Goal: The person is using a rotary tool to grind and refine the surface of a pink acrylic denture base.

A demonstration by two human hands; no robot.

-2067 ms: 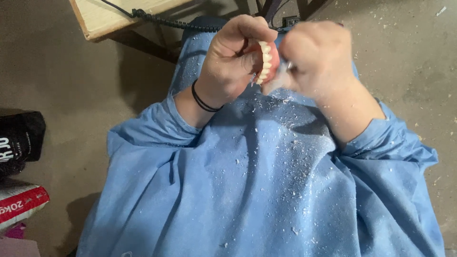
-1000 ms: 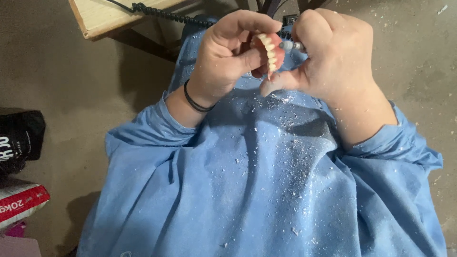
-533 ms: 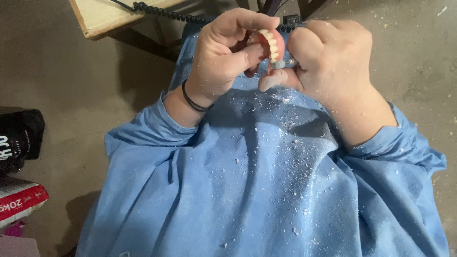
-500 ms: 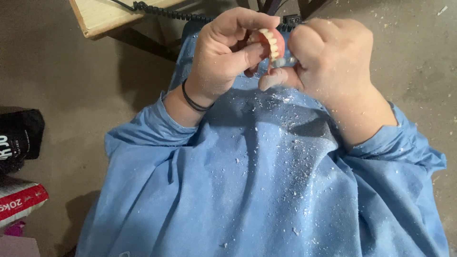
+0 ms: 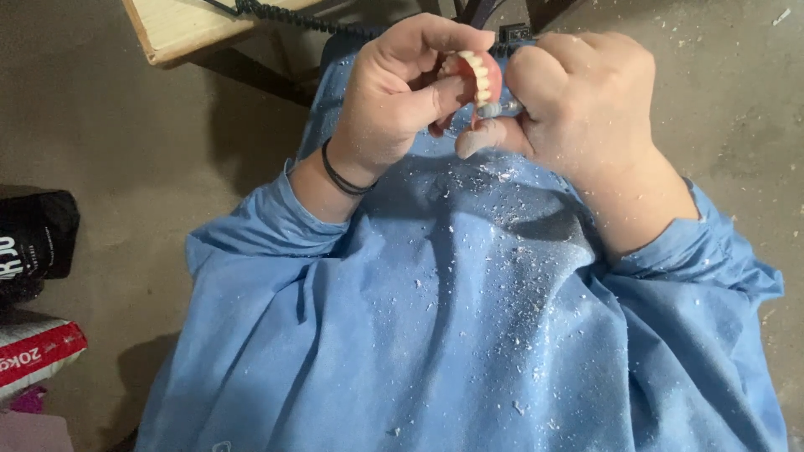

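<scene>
My left hand (image 5: 398, 96), with a black band at the wrist, grips a pink denture (image 5: 479, 77) with a row of white teeth. My right hand (image 5: 578, 105) is closed around a small tool whose grey tip (image 5: 494, 109) touches the denture's lower edge; the tool's body is hidden in the fist. Both hands are held close together above my lap. A blue gown (image 5: 469, 335) covers my lap and is speckled with white shavings.
A wooden bench corner (image 5: 180, 29) with a black coiled cord (image 5: 301, 18) lies at the top. On the left of the concrete floor stand a black bag (image 5: 33, 243) and a red and white sack (image 5: 38, 356).
Both hands have shifted slightly upward and the denture has been turned in my left hand, its teeth row now facing up and right against the tool tip.
</scene>
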